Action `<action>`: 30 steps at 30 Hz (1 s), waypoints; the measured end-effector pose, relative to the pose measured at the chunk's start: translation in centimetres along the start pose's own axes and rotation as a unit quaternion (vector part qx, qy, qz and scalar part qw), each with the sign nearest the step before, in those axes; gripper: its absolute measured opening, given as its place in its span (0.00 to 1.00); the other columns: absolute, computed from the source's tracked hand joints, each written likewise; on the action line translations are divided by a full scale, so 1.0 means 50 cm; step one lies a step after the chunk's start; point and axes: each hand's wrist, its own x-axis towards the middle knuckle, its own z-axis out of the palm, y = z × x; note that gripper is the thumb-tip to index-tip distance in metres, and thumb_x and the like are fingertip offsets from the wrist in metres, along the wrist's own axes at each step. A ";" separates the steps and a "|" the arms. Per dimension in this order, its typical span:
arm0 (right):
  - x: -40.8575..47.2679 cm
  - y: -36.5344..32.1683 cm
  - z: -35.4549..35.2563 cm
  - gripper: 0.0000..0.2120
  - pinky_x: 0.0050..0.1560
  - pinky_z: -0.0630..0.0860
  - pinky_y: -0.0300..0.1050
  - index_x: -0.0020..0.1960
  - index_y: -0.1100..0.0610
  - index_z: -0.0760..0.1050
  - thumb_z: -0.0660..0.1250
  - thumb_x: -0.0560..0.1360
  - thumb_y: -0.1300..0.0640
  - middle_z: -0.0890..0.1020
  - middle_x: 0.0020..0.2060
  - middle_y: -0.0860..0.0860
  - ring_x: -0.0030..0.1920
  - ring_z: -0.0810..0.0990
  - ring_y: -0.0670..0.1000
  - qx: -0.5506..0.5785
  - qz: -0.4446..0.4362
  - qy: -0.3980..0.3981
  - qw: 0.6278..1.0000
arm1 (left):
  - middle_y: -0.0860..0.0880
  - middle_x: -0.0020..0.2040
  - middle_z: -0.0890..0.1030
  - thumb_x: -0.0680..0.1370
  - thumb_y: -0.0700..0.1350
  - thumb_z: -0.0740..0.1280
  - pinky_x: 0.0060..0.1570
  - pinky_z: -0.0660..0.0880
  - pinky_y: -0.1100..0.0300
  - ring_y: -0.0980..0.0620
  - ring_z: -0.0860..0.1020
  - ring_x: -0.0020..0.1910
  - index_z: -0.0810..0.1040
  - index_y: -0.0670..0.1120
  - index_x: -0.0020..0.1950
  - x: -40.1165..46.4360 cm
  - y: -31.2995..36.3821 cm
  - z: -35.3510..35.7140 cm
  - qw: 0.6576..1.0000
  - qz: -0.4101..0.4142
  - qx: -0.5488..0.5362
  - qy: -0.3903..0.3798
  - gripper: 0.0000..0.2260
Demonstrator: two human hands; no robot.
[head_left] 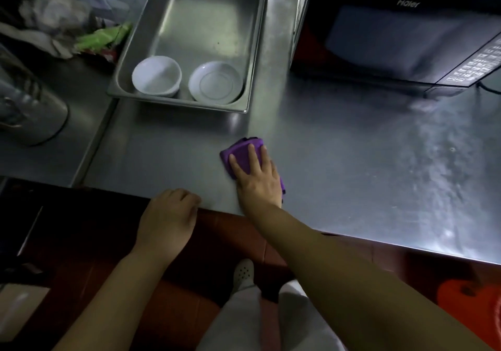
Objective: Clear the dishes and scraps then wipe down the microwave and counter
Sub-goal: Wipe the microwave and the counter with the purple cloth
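1. Right hand (257,177) presses flat, fingers straight, on the purple cloth (241,152) at the tabletop's (352,161) near middle.
2. Left hand (168,215), loosely curled, rests on the near edge, holding nothing.
3. Two bowls (156,75) sit in the far tray (184,104); microwave (406,33) far right.

Two bowls (187,81) in tray (252,52); microwave (401,30) right of tray.

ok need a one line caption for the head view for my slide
Right hand presses a purple cloth flat on the steel counter; two white bowls sit in the metal tray.
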 end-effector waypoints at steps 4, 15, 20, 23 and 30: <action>-0.035 -0.025 0.019 0.32 0.73 0.49 0.59 0.75 0.41 0.48 0.61 0.77 0.52 0.46 0.77 0.55 0.75 0.41 0.62 -0.003 -0.077 -0.014 0.997 | 0.42 0.41 0.82 0.70 0.34 0.69 0.40 0.74 0.49 0.39 0.79 0.41 0.82 0.40 0.44 0.005 0.013 -0.003 1.000 -0.001 0.015 0.014 0.06; -0.185 0.239 -0.006 0.26 0.64 0.68 0.58 0.68 0.43 0.68 0.66 0.71 0.52 0.67 0.71 0.56 0.71 0.64 0.63 0.021 -0.019 0.097 0.995 | 0.40 0.40 0.79 0.71 0.42 0.56 0.36 0.74 0.46 0.39 0.76 0.39 0.80 0.39 0.44 0.060 0.227 0.063 0.994 0.096 0.027 -0.039 0.14; -0.244 0.412 -0.035 0.25 0.64 0.68 0.58 0.68 0.43 0.68 0.66 0.72 0.53 0.67 0.71 0.56 0.71 0.64 0.63 0.029 0.073 0.118 0.990 | 0.42 0.40 0.79 0.71 0.48 0.52 0.37 0.74 0.49 0.40 0.77 0.39 0.80 0.41 0.42 0.074 0.370 0.118 0.986 0.154 0.024 -0.056 0.18; -0.280 0.514 -0.054 0.23 0.63 0.68 0.58 0.68 0.45 0.69 0.65 0.73 0.54 0.66 0.71 0.57 0.71 0.63 0.63 0.030 0.118 0.131 0.984 | 0.44 0.40 0.80 0.70 0.44 0.59 0.38 0.75 0.50 0.41 0.77 0.40 0.81 0.42 0.42 0.077 0.448 0.149 0.984 0.166 0.032 -0.059 0.12; -0.367 0.723 -0.091 0.23 0.63 0.67 0.58 0.69 0.47 0.68 0.64 0.74 0.55 0.63 0.73 0.58 0.73 0.58 0.63 0.022 0.205 0.137 0.969 | 0.47 0.53 0.78 0.70 0.39 0.70 0.47 0.71 0.53 0.45 0.74 0.51 0.79 0.46 0.54 0.080 0.542 0.210 0.982 0.155 0.046 -0.100 0.13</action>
